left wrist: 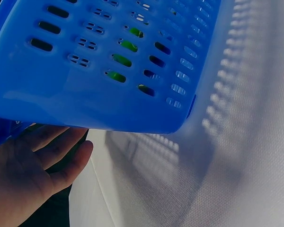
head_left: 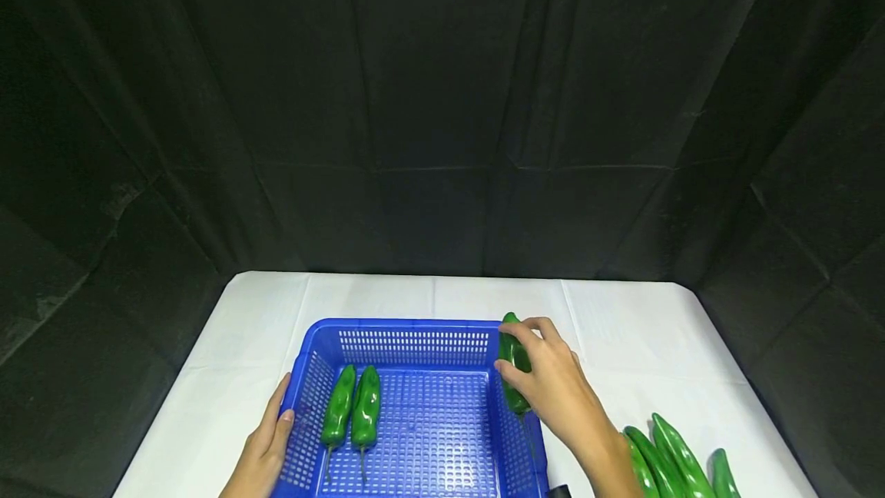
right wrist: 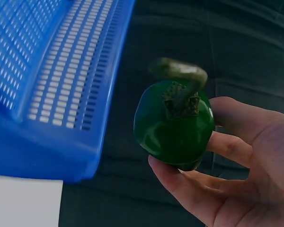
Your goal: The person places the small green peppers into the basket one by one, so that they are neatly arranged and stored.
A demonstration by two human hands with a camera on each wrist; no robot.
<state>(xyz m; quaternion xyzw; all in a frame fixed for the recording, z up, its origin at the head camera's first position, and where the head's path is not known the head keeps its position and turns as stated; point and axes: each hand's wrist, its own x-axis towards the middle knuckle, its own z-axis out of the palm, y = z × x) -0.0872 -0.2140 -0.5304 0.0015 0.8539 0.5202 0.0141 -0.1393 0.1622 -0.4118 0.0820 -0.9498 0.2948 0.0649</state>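
My right hand [head_left: 553,390] grips a green pepper [head_left: 513,356] over the right rim of a blue perforated basket [head_left: 408,325], stem end pointing towards me. The right wrist view shows the pepper [right wrist: 173,123] held between thumb and fingers of the right hand [right wrist: 246,165], beside the basket's wall [right wrist: 47,142]. My left hand [head_left: 266,444] rests against the basket's left side, thumb at the rim. In the left wrist view its fingers [left wrist: 61,151] lie fairly straight under the basket wall [left wrist: 85,94]. Two green peppers [head_left: 353,406] lie side by side in the basket's left part.
Several more green peppers [head_left: 667,456] lie on the white table [head_left: 622,329] at the lower right, near my right forearm. Black cloth hangs behind and on both sides of the table.
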